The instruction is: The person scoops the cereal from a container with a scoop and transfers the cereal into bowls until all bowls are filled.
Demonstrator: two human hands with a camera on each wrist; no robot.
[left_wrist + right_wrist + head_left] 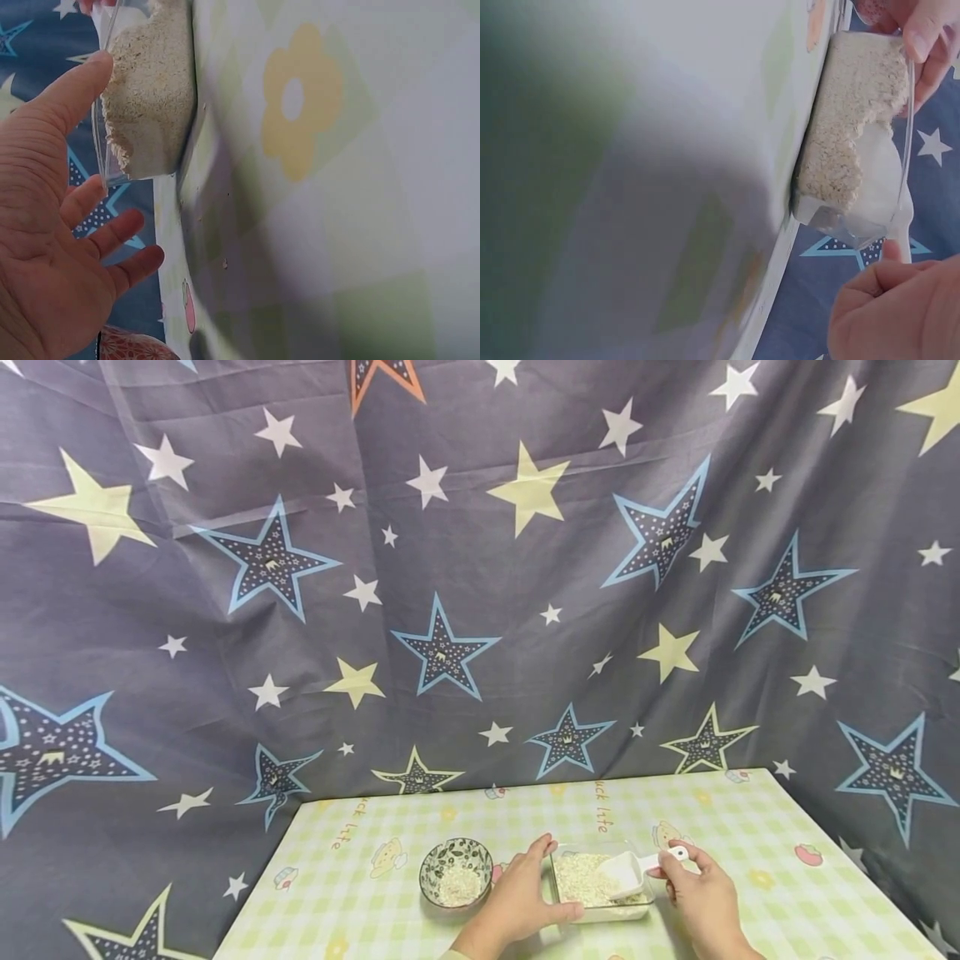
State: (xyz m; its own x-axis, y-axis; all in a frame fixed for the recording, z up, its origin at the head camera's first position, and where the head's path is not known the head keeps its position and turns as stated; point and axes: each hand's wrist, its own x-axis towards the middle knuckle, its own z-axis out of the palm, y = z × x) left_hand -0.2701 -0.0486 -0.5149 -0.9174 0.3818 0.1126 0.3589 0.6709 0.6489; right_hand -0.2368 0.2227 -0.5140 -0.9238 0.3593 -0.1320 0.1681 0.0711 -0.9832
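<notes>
A clear rectangular container of pale oat flakes stands on the table. My left hand holds its left end, the thumb at the front rim and the fingers toward the back corner. In the left wrist view, several fingers of that hand spread loosely beside the container wall. My right hand pinches the handle of a white scoop, whose bowl lies tilted in the flakes. The right wrist view shows the scoop partly sunk behind the flakes, near the right hand.
A patterned bowl with some flakes in it stands left of my left hand. A green checked cloth covers the table. Behind hangs a dark curtain with stars. A few crumbs lie on the cloth by the container.
</notes>
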